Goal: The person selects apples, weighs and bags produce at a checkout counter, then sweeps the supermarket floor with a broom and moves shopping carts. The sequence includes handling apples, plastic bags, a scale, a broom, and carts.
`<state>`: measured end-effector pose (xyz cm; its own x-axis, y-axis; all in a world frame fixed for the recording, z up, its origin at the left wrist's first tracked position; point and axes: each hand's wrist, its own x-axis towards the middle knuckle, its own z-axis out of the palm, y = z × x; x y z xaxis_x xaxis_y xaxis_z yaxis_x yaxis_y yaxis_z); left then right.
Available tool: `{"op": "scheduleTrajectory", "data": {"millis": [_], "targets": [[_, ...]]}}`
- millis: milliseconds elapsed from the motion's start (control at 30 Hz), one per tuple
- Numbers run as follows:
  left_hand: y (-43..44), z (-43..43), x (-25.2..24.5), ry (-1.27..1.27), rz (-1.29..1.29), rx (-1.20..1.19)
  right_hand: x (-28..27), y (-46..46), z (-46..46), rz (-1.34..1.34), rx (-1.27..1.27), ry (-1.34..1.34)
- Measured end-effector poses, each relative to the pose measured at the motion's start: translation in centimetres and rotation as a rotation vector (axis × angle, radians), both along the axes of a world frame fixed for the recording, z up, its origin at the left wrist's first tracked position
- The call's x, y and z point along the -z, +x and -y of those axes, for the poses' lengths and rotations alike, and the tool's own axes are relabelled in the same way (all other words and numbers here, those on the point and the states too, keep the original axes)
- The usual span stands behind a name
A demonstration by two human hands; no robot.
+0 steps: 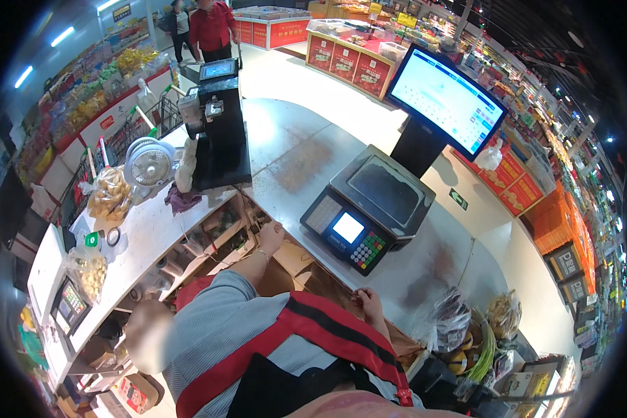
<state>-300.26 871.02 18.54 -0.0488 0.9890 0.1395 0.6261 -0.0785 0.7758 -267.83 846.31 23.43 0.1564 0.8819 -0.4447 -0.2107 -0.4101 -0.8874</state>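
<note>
My left hand [271, 236] rests on the inner edge of the metal-topped counter [271, 141], its fingers curled and nothing visible in them. By the same edge, farther right, is my right hand [368, 304], fingers bent together; whether something small is pinched there cannot be made out. Between and beyond both hands stands a weighing scale [366, 209] with a lit display and a keypad of coloured keys. A monitor [446, 99] with a lit screen rises on a black stand behind the scale. Below the counter top are open shelves [292, 258] with cardboard inside.
Left are a black checkout terminal [219, 125], a small fan [150, 166], a purple cloth [182, 200], bagged goods [111, 193] and a second scale [69, 305]. Right are bagged produce [449, 318] and green stalks [482, 345]. Shopping carts [157, 117] and two people [211, 31] stand beyond.
</note>
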Motion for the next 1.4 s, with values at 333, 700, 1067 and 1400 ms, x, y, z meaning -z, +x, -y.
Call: {"op": "scheduleTrajectory", "data": {"millis": [333,700,1067,1400], "targets": [[1.5,-1.7,-1.1,-0.018,0.149,-0.145,-5.9,5.3,-8.8,0.108,0.005,0.172],[-0.7,-15.2,-4.2,0.063,0.278,-0.184,-8.5,5.4,-14.5,0.132,0.145,0.257],[-1.6,-31.3,-11.7,0.228,0.389,0.002,-11.9,-0.3,-26.9,0.304,0.233,0.385],[-0.8,-43.1,-13.9,0.215,0.518,0.037,-10.3,-3.9,-26.5,0.318,0.323,0.292]]}}
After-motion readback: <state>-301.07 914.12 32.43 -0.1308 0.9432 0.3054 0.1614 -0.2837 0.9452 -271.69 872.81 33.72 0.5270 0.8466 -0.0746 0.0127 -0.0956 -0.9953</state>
